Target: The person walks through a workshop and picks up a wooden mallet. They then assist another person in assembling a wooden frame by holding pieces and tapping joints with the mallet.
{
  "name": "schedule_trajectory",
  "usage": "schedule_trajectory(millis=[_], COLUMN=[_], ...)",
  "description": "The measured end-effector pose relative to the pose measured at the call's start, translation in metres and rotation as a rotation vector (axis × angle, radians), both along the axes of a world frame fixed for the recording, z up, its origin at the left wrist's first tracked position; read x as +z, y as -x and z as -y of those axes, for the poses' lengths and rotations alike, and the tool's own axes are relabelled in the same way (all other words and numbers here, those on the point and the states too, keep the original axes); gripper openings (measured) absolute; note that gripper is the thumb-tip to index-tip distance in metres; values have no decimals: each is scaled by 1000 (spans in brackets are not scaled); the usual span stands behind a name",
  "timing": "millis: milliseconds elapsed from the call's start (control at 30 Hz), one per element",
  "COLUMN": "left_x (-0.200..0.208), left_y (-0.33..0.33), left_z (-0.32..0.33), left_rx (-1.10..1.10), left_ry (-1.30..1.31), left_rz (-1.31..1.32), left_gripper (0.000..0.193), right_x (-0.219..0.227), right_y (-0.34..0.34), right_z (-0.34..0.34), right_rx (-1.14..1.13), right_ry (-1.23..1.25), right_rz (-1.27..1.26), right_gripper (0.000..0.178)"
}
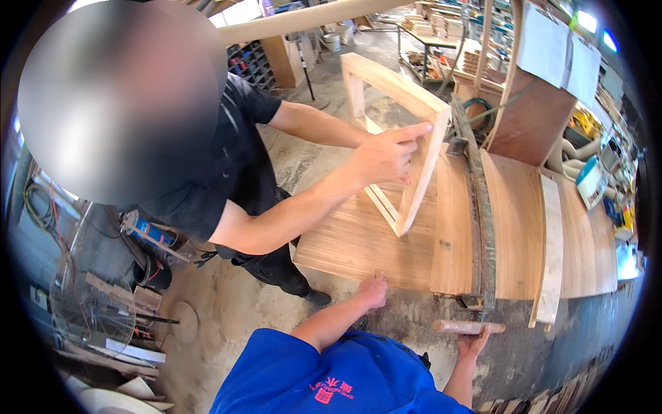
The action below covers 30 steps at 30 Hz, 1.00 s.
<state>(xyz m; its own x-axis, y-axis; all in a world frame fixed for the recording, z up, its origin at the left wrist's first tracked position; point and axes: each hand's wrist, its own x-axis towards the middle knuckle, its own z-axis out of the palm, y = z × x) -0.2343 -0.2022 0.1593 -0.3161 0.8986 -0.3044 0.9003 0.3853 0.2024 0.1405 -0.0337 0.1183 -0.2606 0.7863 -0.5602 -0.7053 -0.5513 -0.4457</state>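
My left hand (373,290) is at the near edge of a wide wooden panel (365,241), its fingers closed on that edge. In my right hand (473,341) is the round wooden handle (469,327) at the near end of a long bar clamp (485,234). This worn metal clamp lies across the panel from near to far. On the left, a co-worker in dark clothes holds a four-sided pale wooden frame (422,183) tilted upright above the panel. The co-worker's hand (389,159) points along the frame's side, with the index finger stretched out.
A narrow wooden strip (549,248) lies across the panel to the right. Beyond it stand a white container (592,182) and assorted tools. Papers (545,48) hang at the far right. A fan (93,314) and wood offcuts (134,350) are on the left floor.
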Motion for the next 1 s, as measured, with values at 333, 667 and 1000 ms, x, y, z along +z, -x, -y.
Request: schedule_trajectory(millis=[333, 667, 1000], left_x=[25, 19, 252], left_y=[0, 3, 12], left_z=[-2, -4, -78], left_rx=[5, -35, 80], left_ry=[8, -13, -690], left_rz=[28, -14, 339], left_gripper=[45, 44, 78], right_x=[-16, 26, 21], right_y=[-5, 19, 13], right_z=[0, 25, 24], right_rx=[-33, 186, 220], right_ry=[-104, -411, -436], right_rz=[242, 1491, 1568], right_gripper=[82, 115, 118])
